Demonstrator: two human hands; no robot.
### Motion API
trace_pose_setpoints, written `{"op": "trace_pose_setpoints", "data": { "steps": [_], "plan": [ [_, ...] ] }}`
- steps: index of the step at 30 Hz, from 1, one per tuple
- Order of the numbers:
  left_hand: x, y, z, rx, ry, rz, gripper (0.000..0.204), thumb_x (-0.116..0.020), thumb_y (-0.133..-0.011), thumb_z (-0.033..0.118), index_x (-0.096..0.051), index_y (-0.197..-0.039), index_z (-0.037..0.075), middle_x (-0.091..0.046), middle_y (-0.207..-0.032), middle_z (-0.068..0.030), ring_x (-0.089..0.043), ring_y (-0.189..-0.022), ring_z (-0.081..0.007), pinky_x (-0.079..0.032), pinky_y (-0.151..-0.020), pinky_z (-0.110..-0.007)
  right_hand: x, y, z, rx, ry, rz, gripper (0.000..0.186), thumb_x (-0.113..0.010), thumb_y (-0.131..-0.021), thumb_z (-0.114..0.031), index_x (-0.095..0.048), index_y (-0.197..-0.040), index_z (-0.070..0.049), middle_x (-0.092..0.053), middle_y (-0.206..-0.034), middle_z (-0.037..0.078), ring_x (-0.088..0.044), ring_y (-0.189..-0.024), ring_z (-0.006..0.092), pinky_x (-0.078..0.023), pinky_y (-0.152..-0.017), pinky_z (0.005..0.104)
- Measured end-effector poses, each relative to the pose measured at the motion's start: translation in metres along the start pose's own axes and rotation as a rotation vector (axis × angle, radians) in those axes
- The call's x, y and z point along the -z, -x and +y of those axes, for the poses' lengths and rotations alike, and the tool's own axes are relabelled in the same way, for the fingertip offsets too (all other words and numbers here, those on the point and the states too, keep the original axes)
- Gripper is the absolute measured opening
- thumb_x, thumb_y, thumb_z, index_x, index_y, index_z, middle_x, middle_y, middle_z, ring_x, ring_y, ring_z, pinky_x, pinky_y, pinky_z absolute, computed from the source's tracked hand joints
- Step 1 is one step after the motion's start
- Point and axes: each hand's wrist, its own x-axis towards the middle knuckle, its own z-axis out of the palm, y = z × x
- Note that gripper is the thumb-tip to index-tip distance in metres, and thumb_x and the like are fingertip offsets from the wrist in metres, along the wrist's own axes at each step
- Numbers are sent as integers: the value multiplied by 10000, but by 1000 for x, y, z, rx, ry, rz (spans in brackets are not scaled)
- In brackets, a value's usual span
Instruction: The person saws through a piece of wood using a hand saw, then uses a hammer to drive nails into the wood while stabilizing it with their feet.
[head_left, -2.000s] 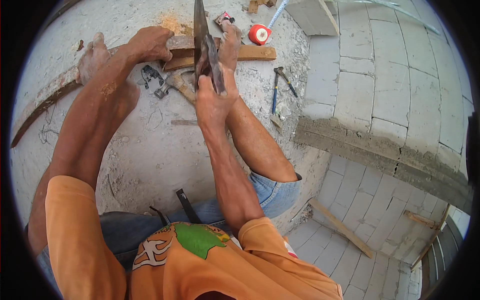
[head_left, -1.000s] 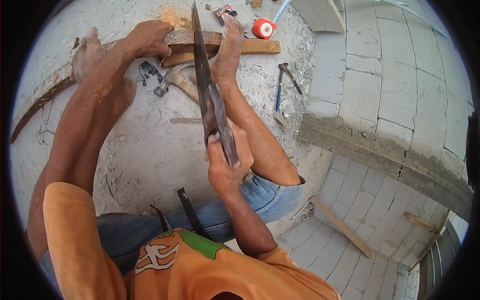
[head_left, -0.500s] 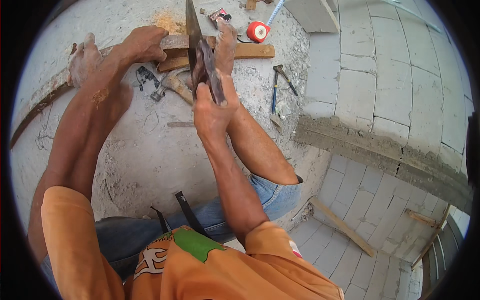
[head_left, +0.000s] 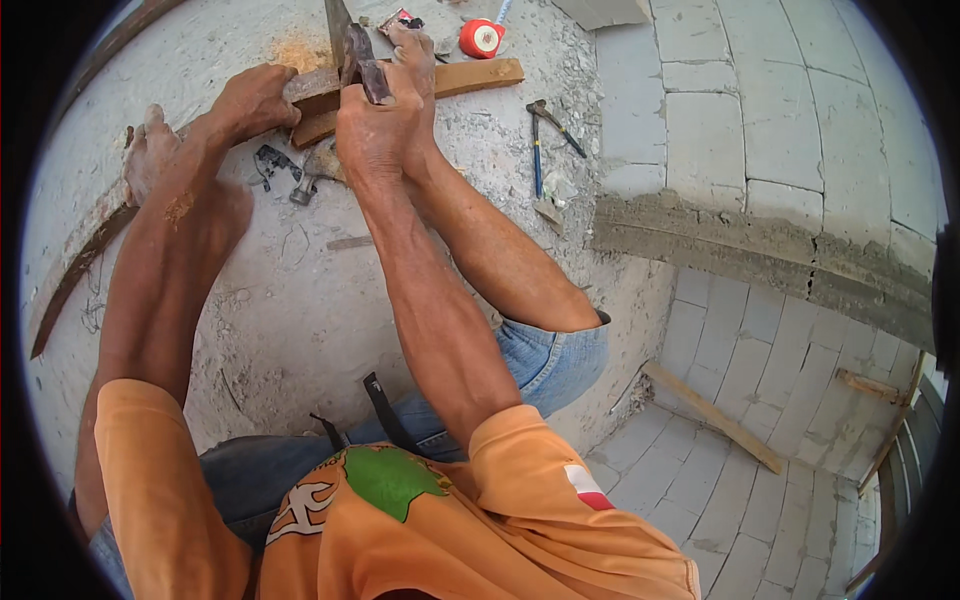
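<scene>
My right hand (head_left: 378, 128) is closed around the dark handle (head_left: 366, 68) of a handsaw, whose blade (head_left: 338, 28) points away from me across a wooden plank. My left hand (head_left: 255, 100) grips the plank (head_left: 482, 76) just left of the blade, with its fingers curled over the near edge. A second, shorter wood piece (head_left: 315, 130) lies under the plank there. Both my bare feet press on the wood, the left foot (head_left: 152, 155) further along it and the right foot (head_left: 413, 58) beside the saw. Sawdust (head_left: 300, 48) is heaped beyond the cut.
A hammer (head_left: 303, 190) lies on the dusty floor near my right wrist, its handle partly hidden. To the right are a red tape measure (head_left: 482, 39), blue-handled pincers (head_left: 538, 150) and a raised concrete ledge (head_left: 700, 225). Light block wall (head_left: 710, 130) stands beyond the rubble.
My right hand has pushed the saw forward, away from me, and its forearm is stretched out further. The left hand keeps its grip on the plank. The whole view has shifted slightly.
</scene>
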Motion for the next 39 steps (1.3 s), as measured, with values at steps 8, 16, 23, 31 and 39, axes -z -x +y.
{"op": "trace_pose_setpoints", "data": {
  "steps": [8, 16, 23, 31, 39],
  "plan": [
    [17, 17, -21, 47, -35, -84, 528, -735, -658, 268, -693, -1108, -6, -712, -985, -249, -690, -964, -399, -543, -862, -463, 44, 101, -50, -375, -22, -104, 316, -599, -834, 75, -613, -1145, 25, -650, -890, 108, -620, -759, 188, -510, -719, 319],
    [9, -7, -12, 36, 93, -128, 544, -727, -674, 291, -690, -1132, -1, -723, -981, -245, -702, -941, -392, -544, -841, -457, 22, 67, -20, -379, -11, -60, 254, -587, -859, 42, -606, -1113, 49, -616, -765, 153, -635, -703, 213, -490, -658, 367],
    [-8, -19, -35, 22, 39, 31, 547, -731, -695, 271, -682, -1159, -14, -722, -954, -255, -709, -912, -393, -546, -836, -454, 84, 65, -41, -308, 157, -56, 289, -642, -835, 48, -641, -1124, 37, -657, -888, 68, -623, -695, 147, -518, -623, 282],
    [-3, -9, -51, 8, 128, -12, 550, -730, -646, 303, -687, -1078, -34, -708, -868, -251, -689, -827, -401, -539, -786, -451, 88, 85, -54, -627, -158, -109, 273, -667, -858, 35, -626, -1128, 44, -655, -940, 72, -609, -836, 109, -506, -766, 269],
    [62, -15, -10, 74, 446, -177, 670, -803, -592, 345, -709, -1144, -23, -738, -988, -188, -697, -880, -296, -536, -805, -385, 105, 98, -87, -547, -53, -108, 343, -703, -886, 11, -588, -1205, 64, -662, -981, 114, -640, -898, 148, -520, -799, 287]
  ]
}}
